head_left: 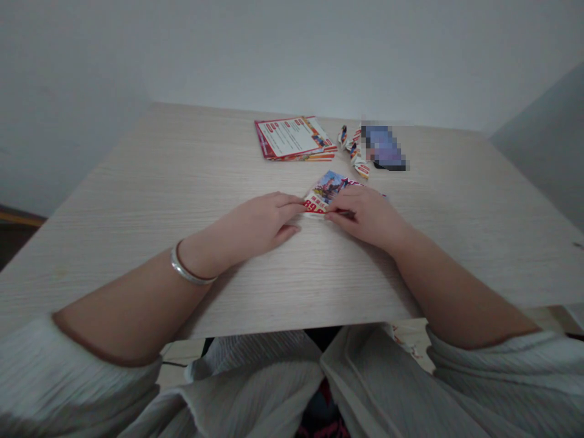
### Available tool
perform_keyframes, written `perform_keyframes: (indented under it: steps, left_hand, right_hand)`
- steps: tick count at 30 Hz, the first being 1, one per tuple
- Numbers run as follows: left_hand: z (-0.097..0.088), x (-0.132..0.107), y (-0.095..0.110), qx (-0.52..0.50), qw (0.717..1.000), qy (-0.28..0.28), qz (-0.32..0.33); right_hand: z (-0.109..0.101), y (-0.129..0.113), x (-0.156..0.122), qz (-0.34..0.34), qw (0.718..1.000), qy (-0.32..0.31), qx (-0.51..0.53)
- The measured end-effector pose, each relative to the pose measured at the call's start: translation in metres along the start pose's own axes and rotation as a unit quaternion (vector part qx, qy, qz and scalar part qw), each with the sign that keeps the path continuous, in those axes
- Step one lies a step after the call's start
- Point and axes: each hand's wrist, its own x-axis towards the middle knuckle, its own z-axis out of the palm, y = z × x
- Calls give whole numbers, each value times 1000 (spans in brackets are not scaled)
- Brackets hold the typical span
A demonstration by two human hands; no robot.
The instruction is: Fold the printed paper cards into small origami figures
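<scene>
A small colourful printed paper (326,190) lies on the light wooden table (150,182) in front of me. My left hand (264,222), with a silver bangle on the wrist, pinches the paper's left edge with closed fingers. My right hand (365,214) presses and pinches its right side, covering part of it. Both hands rest on the tabletop, fingertips almost meeting over the paper.
A stack of red-bordered printed leaflets (294,139) lies farther back. Beside it sit several small folded paper pieces (353,151) and a blurred dark object (384,149). Grey walls stand behind and to the right. The table's front edge is near my body.
</scene>
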Motion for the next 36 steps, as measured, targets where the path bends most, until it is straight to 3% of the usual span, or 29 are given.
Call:
perform_keyframes:
  steps: [6,9,11,15,20,27,36]
  left_hand:
    - [-7,-4,11,21,998,-50,-17]
    - [-7,-2,13,23,997,-14,-66]
    - [-4,0,9,24,999,9,-45]
    - [0,1,-2,43,999,-5,25]
    - [-1,-5,-3,48,997,-23,49]
    - [3,-4,0,11,997,-25,78]
    - [1,-4,2,2,999,-30,31]
  right_hand:
    - [-3,-5,-4,9,1000,-3,-10]
    - [-7,-11,-6,-4,998,18,-66]
    - [-7,-12,-7,-16,997,21,-78]
    - [-3,-4,-7,-44,998,13,-47]
    - [-4,2,-7,-47,999,-6,0]
    - [-13,0,-5,67,995,-64,23]
    - [-4,2,3,115,993,-26,26]
